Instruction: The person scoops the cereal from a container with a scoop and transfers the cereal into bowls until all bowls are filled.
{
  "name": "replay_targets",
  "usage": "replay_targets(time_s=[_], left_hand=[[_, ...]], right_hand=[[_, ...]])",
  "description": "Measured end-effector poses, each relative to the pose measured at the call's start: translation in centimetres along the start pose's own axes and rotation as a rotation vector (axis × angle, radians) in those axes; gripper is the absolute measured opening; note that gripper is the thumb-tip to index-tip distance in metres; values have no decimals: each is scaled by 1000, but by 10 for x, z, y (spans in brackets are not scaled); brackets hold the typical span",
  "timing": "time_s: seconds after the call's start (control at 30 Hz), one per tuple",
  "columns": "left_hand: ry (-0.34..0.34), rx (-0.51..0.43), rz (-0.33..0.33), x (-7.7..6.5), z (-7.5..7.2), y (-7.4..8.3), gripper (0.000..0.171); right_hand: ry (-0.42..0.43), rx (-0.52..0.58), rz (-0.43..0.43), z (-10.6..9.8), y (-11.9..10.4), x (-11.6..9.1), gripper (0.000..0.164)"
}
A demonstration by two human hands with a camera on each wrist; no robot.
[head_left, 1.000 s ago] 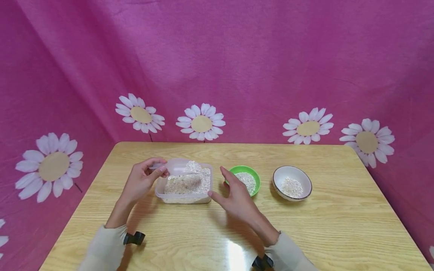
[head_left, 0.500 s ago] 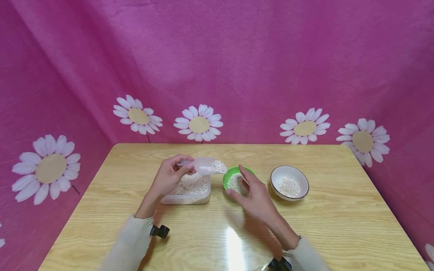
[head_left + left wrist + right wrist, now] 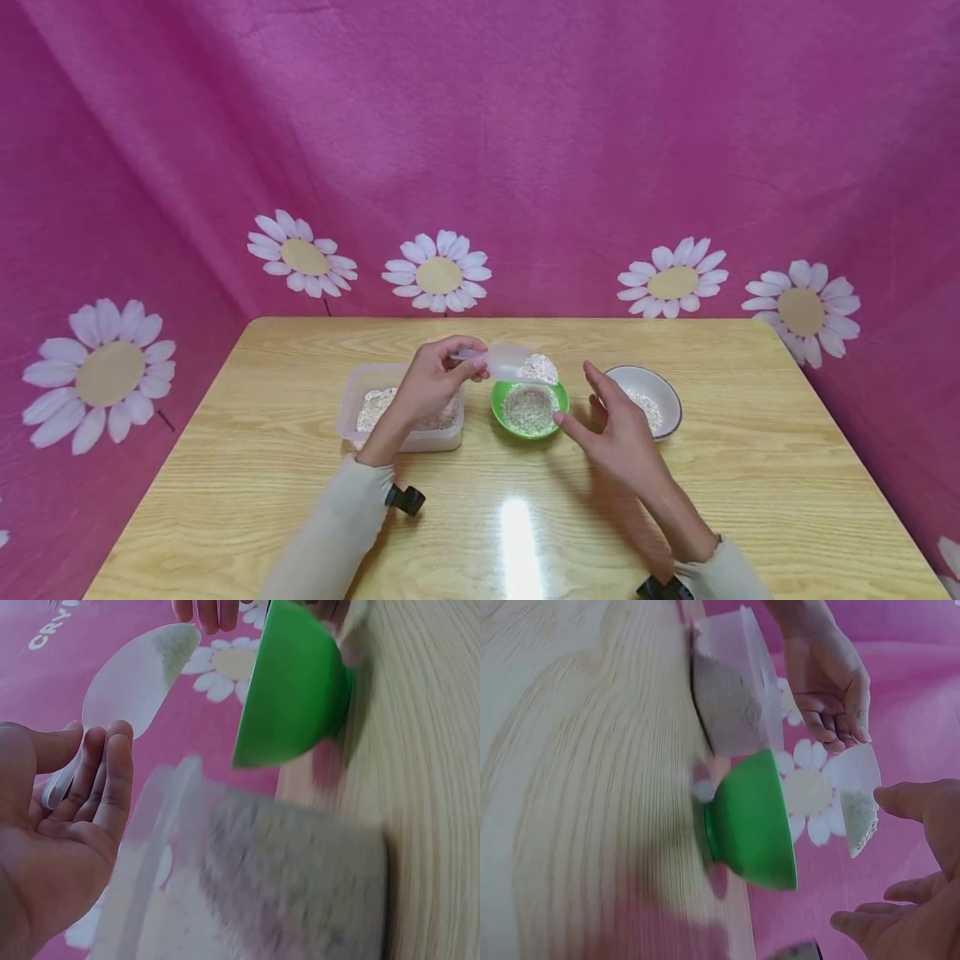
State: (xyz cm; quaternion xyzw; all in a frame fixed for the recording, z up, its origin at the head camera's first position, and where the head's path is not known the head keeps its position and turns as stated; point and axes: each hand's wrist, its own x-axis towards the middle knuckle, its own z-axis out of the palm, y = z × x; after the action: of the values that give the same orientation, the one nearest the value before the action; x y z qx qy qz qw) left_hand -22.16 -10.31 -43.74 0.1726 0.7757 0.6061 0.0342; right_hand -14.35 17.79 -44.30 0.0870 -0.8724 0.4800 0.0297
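Aloft, left grip [image 3: 437,382] pinching scoop [image 3: 506,362], right grip [image 3: 621,435] spread

Smooth scoop [image 3: 506,362], probably plastic.

The scoop [image 3: 506,362] juts right from the fingers [image 3: 462,343] of your left hand [image 3: 437,382], over the middle bowl [image 3: 751,821], flakes [image 3: 538,369] at its far end. Left of those fingers, the tub [image 3: 442,440] sits on the table [image 3: 750,467], partly behind your left wrist [image 3: 382,440]. The fingers [image 3: 604,388] of your right hand [image 3: 624,437] hang right of the middle bowl; the end bowl [image 3: 652,382] stands to their right. Both bowls and the tub hold flakes.
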Motion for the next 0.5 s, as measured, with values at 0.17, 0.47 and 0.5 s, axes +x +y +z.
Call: replay_targets(time_s=[0.17,0.47,0.5], left_hand=[[-36,-18,6,10,21,3,19],[-90,-17,1,29,58,12,20],[-96,-2,6,31,62,13,20]], right_hand=[[29,-25,17,-17,8,-5,87],[120,-90,2,-41,24,-13,84],[132,-111,-2,-44,26,-14,84]])
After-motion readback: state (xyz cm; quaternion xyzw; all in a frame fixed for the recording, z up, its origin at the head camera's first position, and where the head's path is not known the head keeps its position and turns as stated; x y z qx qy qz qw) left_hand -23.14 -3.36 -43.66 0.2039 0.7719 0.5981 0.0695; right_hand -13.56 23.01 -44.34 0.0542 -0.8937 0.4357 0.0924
